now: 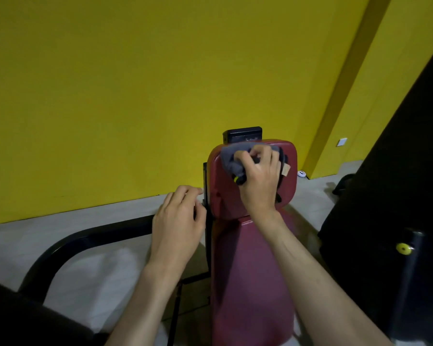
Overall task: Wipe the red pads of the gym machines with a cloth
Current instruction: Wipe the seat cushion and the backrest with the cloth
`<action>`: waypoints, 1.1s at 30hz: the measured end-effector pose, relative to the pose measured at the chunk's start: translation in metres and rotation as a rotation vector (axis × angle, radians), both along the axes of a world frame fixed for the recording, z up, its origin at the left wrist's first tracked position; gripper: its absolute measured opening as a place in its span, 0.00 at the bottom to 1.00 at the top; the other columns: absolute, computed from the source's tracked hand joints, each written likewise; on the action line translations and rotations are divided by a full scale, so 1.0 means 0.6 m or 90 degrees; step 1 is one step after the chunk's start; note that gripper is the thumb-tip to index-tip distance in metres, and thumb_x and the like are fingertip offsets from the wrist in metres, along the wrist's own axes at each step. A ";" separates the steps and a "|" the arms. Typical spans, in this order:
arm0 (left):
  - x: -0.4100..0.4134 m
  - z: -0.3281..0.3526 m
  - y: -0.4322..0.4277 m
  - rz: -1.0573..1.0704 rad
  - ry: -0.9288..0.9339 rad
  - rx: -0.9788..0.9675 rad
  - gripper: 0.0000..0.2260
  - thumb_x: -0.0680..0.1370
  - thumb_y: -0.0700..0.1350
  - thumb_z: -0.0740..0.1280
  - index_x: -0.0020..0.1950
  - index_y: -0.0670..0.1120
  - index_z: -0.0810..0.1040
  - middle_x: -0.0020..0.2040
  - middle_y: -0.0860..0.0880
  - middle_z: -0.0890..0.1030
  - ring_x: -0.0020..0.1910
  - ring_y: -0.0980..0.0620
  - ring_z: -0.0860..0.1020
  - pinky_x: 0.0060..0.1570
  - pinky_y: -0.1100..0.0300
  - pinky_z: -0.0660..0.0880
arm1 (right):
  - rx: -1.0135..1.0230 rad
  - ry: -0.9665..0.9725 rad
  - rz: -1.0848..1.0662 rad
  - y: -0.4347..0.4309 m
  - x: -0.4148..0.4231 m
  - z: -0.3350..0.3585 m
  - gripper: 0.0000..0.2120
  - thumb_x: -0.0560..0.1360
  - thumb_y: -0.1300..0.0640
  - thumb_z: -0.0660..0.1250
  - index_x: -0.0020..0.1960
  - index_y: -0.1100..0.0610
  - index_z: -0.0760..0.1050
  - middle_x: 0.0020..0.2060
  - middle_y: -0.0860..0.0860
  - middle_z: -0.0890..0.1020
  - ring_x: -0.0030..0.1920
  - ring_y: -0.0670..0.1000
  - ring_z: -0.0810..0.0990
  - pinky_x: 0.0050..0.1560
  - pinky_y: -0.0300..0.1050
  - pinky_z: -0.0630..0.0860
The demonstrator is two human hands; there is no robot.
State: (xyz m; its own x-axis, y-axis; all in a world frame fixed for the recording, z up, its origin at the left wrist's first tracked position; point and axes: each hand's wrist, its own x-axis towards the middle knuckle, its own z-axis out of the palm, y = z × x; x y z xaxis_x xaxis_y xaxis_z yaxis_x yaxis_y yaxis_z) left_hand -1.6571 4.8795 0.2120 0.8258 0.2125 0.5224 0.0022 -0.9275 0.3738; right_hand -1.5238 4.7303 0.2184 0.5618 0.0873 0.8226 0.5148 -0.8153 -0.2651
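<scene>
the upper red pad [216, 171] stands upright in front of the yellow wall [135, 83], and everything here is placed against it. the right hand [259, 179] lies on the face of this pad, near its top edge. its fingers are curled tight round a bunched grey cloth [229, 156] and hold it against the red surface. the cloth spreads from under the fingers toward the pad's top left corner. a pale tag [286, 169] sticks out on the hand's right side. a small dark end with a yellow spot shows below the fingers; what it is cannot be told.

the left hand [179, 218] is at the pad's left edge, beside a thin black bar [205, 178] that runs down that edge. its fingers are bent and close together, its thumb is next to the bar, and whether it grips anything cannot be told.

a black block [243, 135] rises just behind the pad's top. below the pad, a long red pad [250, 283] runs down toward the camera, under the right forearm. left of the pad, a curved black tube [85, 237] lies over the grey floor [98, 270]. right of the pad stands a large black housing [398, 171] with a yellow knob [403, 248]. between the pad and the housing, a small white round object [301, 173] sits on the floor by the wall, and a white socket [341, 141] is on the wall above it.
</scene>
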 end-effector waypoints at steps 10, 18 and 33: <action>0.050 -0.004 -0.050 -0.090 0.040 0.015 0.29 0.80 0.40 0.64 0.81 0.47 0.63 0.82 0.55 0.60 0.71 0.49 0.68 0.63 0.49 0.75 | -0.065 0.155 0.041 -0.072 -0.082 -0.207 0.29 0.60 0.69 0.77 0.55 0.49 0.73 0.47 0.54 0.71 0.46 0.59 0.71 0.41 0.56 0.72; 0.051 -0.017 -0.086 -0.016 0.114 0.010 0.44 0.72 0.31 0.66 0.84 0.49 0.52 0.84 0.57 0.43 0.72 0.45 0.65 0.69 0.50 0.68 | -0.010 0.079 0.018 -0.061 -0.011 -0.066 0.16 0.67 0.60 0.58 0.53 0.51 0.75 0.46 0.56 0.69 0.45 0.59 0.68 0.40 0.55 0.68; 0.068 -0.024 -0.105 0.003 0.062 -0.029 0.37 0.71 0.25 0.65 0.79 0.42 0.66 0.83 0.51 0.57 0.53 0.48 0.70 0.45 0.59 0.73 | -0.058 0.215 0.031 -0.125 -0.066 -0.227 0.30 0.54 0.71 0.77 0.49 0.51 0.71 0.45 0.52 0.65 0.43 0.55 0.66 0.38 0.52 0.67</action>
